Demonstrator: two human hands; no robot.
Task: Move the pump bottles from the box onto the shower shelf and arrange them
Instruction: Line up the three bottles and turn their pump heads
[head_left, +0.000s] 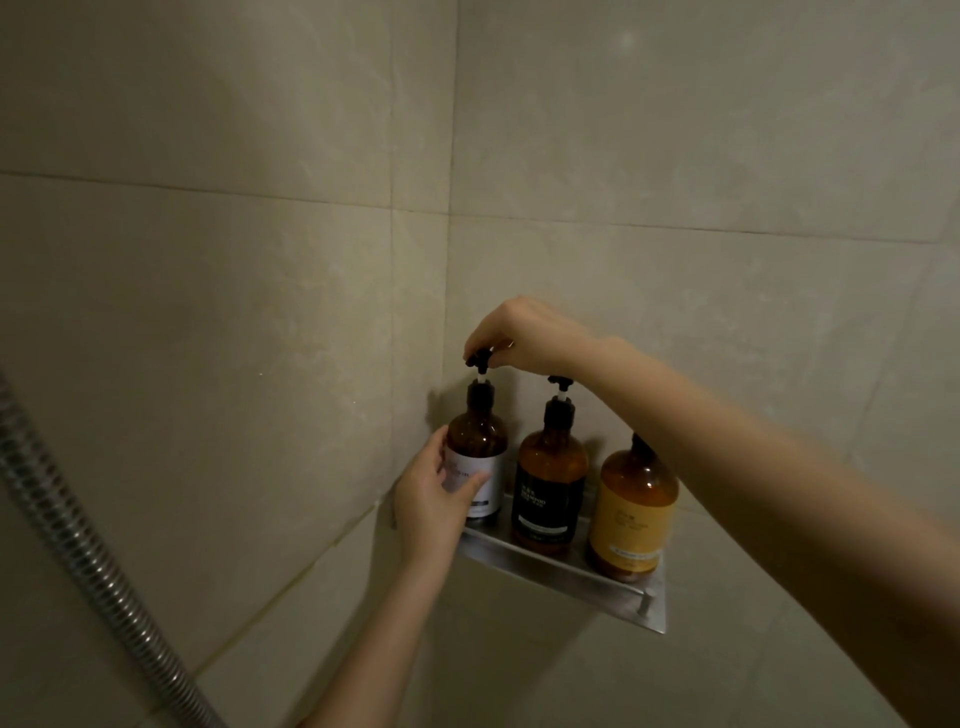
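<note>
Fingers (480, 339) of the right hand (524, 332) are curled downward and pinch the black pump head (481, 359) of the white-label pump bottle (478, 447) from above. The left hand (428, 501) grips the body of the same bottle: the thumb (475, 480) lies across the white label at the front, and the remaining fingers wrap round the left side. Neither hand is released.

3 amber pump bottles stand upright in 1 row on the metal corner shelf (561, 578).
- Position 1, nearest the wall corner: the white-label pump bottle.
- Position 2, centre: the black-label pump bottle (550, 483), touched by neither hand.
- Position 3, right end: the yellow-label pump bottle (636, 512). Its pump is hidden behind the right forearm, which crosses above it.

The 3 bottles stand just beside one another; whether they touch cannot be told.

The shelf is fixed in the corner where 2 beige tiled walls (208, 260) meet. A ribbed metal shower hose (72, 535) runs diagonally down the lower left of the view, well apart from the shelf.
</note>
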